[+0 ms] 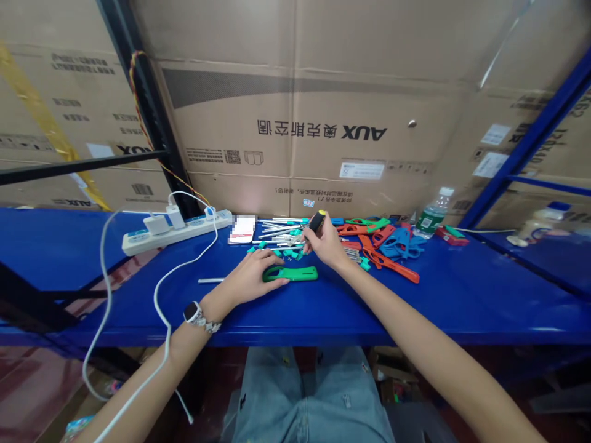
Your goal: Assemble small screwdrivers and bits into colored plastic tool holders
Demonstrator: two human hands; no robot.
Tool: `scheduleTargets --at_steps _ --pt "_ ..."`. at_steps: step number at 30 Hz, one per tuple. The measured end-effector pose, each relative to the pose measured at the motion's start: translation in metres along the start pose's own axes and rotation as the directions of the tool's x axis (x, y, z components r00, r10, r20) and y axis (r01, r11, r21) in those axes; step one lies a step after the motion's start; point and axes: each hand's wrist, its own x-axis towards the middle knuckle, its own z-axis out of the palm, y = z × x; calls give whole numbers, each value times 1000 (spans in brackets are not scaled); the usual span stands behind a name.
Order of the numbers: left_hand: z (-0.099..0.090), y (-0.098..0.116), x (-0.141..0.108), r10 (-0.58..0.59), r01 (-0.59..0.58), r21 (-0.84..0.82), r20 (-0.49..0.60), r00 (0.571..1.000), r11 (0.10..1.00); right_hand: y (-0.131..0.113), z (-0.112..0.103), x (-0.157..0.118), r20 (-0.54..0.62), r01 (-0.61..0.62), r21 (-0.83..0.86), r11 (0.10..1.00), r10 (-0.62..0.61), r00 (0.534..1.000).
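My left hand (253,275) lies on the blue table, its fingers closed round the handle end of a green lighter-like casing (302,273). A thin metal tube (211,280) sticks out to the left from under that hand. In my right hand (327,241) is a screwdriver with a black and yellow handle (316,221), held above the small parts; its tip cannot be made out. Small green pieces (289,253) and metal rods (277,231) lie behind the casing. Right of my right hand are orange casings (392,266) and blue casings (401,243) in a pile.
A white power strip (184,231) with plugs and loose white cables lies at the left. A water bottle (434,214) stands behind the pile, and another bottle (547,221) is at the far right. Cardboard boxes (323,92) rise behind the blue table (323,314).
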Motion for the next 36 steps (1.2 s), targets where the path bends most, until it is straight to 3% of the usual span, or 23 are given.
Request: scheduleTargets --at_steps 4,8,12,15,19,23,27,36 --pt "-2 2 10 21 -20 11 -53 998 1000 5 0 -7 54 69 -109 992 -63 997" --pt "-7 0 40 64 -64 1 -61 996 998 4 -1 -10 77 102 -163 981 -90 993" --pt "-8 1 76 19 -26 -84 -81 997 996 2 -3 -9 2 80 -32 996 -80 997" --pt "-2 5 89 -25 -5 -198 -152 988 980 3 -10 -7 -91 16 141 990 -3 996" --pt "13 7 84 -44 -14 -350 -157 987 937 3 -20 -4 -188 -43 271 962 97 977" --pt "21 8 78 -66 22 -387 -99 993 922 -2 -22 -3 -264 -35 316 948 123 957" --pt "21 12 77 -111 83 -403 -47 993 911 -9 -20 -5 -275 -11 333 943 108 955" --pt "15 15 75 -133 104 -392 -47 990 914 -12 -22 -5 -290 -15 294 956 104 951"
